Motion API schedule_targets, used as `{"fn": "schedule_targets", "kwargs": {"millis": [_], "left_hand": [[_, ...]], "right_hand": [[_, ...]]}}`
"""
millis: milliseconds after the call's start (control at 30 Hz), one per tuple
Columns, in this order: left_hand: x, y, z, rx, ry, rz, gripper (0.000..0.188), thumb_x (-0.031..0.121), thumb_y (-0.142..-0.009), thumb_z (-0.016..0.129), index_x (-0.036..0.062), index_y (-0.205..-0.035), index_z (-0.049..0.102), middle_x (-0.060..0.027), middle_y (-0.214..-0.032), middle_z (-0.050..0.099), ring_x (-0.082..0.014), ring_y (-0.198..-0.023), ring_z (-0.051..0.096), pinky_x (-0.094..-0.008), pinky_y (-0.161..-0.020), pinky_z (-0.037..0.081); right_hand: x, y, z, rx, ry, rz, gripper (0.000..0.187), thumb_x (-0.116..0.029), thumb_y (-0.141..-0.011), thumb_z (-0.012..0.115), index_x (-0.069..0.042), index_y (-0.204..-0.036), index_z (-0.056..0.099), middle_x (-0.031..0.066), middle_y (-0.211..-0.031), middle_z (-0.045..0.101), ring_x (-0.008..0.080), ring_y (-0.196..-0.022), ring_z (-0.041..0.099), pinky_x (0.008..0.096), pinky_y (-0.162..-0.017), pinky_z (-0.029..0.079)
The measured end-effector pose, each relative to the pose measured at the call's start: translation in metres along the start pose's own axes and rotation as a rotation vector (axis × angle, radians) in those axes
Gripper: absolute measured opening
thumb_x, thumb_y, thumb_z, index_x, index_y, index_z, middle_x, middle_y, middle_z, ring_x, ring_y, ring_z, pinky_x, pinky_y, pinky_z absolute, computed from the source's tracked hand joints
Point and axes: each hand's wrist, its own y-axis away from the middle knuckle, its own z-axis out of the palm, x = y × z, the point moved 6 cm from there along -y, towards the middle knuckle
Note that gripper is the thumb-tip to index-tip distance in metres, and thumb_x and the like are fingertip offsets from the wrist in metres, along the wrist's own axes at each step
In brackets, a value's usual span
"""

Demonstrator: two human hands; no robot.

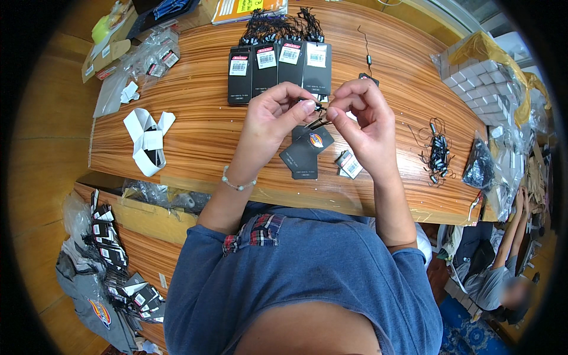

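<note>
Over the near tags (pixel 299 162), the left hand (pixel 277 111) and right hand (pixel 365 121) pinch a black cord (pixel 320 108) between them — best keep one still and guide the other gently.

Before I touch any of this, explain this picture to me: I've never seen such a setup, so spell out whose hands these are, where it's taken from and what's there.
There is no machine here. One wide, round-looking lens on the person's head looks down, so straight edges bend near the rim, and picture left is the person's left.

The left hand and right hand are bare and meet over the table. The left pinches a thin black cord; the right's fingertips are at it too, though its exact grip is too small to make out.

Beyond the hands stands a row of black tags. Nearer lie loose tags; to the right, a heap of cords; to the left, white paper.
</note>
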Motion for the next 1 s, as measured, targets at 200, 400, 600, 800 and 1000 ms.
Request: {"fn": "schedule_targets", "kwargs": {"millis": [200,400,600,800,1000], "left_hand": [[-0.006,-0.002,-0.001,-0.023,0.028,-0.057,0.010,0.006,-0.084,0.058,-0.0020,-0.090,0.058,-0.0046,-0.082,0.060,-0.0070,-0.072,0.056,-0.0192,-0.067,0.047],[-0.009,-0.001,0.000,-0.079,0.132,-0.172,0.010,0.008,-0.082,0.060,-0.0013,-0.087,0.059,-0.0036,-0.076,0.059,-0.0061,-0.064,0.052,-0.0179,-0.061,0.044],[-0.017,0.002,-0.001,-0.128,0.232,-0.248,0.010,0.009,-0.082,0.059,-0.0002,-0.086,0.059,-0.0031,-0.075,0.059,-0.0056,-0.065,0.053,-0.0170,-0.060,0.044],[-0.011,0.002,0.000,-0.147,0.184,-0.266,0.011,0.011,-0.082,0.060,0.0005,-0.084,0.057,-0.0032,-0.074,0.059,-0.0054,-0.064,0.052,-0.0173,-0.059,0.044],[-0.008,0.000,0.004,-0.182,0.154,-0.255,0.011,0.011,-0.081,0.061,0.0002,-0.083,0.059,-0.0033,-0.073,0.060,-0.0049,-0.063,0.053,-0.0166,-0.058,0.044]], "right_hand": [[0.007,0.002,0.002,-0.009,-0.100,0.069,0.018,0.003,-0.078,0.058,-0.001,-0.093,0.047,0.0018,-0.074,0.056,0.0048,-0.069,0.053,0.0184,-0.064,0.041],[0.012,0.005,0.000,-0.058,-0.169,0.131,0.020,0.002,-0.078,0.060,-0.002,-0.093,0.047,0.0014,-0.076,0.056,0.0050,-0.071,0.055,0.0174,-0.061,0.042],[0.007,0.006,0.002,-0.133,-0.143,0.178,0.015,0.001,-0.078,0.062,-0.001,-0.087,0.050,0.0030,-0.076,0.059,0.0066,-0.071,0.057,0.0186,-0.061,0.044],[0.007,0.008,0.005,-0.181,-0.153,0.195,0.009,0.000,-0.079,0.061,0.000,-0.080,0.053,0.0053,-0.075,0.061,0.0083,-0.072,0.059,0.0194,-0.062,0.046],[0.008,0.009,0.004,-0.156,-0.139,0.171,0.008,0.000,-0.079,0.061,0.000,-0.080,0.053,0.0064,-0.075,0.061,0.0089,-0.071,0.059,0.0198,-0.062,0.046]]}}
